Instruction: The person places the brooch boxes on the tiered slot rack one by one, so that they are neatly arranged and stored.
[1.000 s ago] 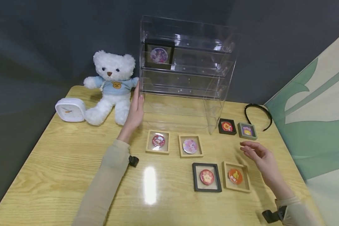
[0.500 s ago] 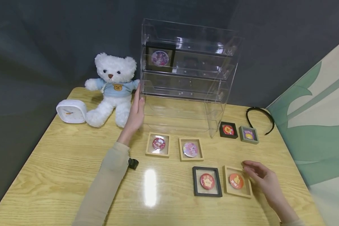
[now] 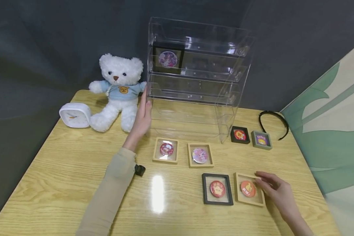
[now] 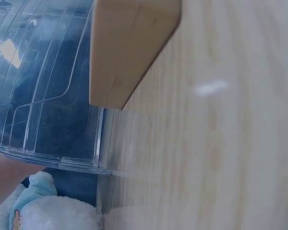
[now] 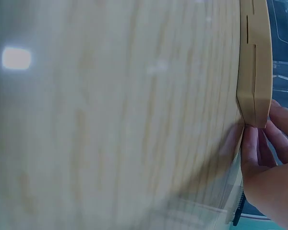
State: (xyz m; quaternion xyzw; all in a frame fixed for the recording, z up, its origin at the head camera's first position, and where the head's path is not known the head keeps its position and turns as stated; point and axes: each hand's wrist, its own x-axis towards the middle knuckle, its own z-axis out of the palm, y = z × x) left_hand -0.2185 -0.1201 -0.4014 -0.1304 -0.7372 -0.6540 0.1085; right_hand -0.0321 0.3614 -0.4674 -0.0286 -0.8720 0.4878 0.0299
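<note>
My left hand (image 3: pixel 142 114) rests with fingers extended against the left side of a clear acrylic display rack (image 3: pixel 191 101); in the left wrist view only part of that hand shows by the rack's edge. At the lower right, my right hand (image 3: pixel 278 193) pinches the upper right corner of a light wooden frame (image 3: pixel 238 196) holding an orange thumbs-up badge. The right wrist view shows its thumb and fingers at the corner of this wooden frame (image 5: pixel 254 72). Left of it lies a black frame (image 3: pixel 206 193) with a red star badge. Another black frame (image 3: pixel 181 62) stands inside the rack.
Two light wooden frames (image 3: pixel 166 160) lie before the rack. A small black frame (image 3: pixel 240 135) and a grey-green frame (image 3: pixel 262 140) lie right of it, near a black headband (image 3: pixel 272 113). A white teddy bear (image 3: pixel 121 72) and a white clock (image 3: pixel 75 115) stand left.
My right hand has come down toward me from near the grey-green frame to the thumbs-up badge's frame, and its fingers now meet that corner. The left hand stays at the rack.
</note>
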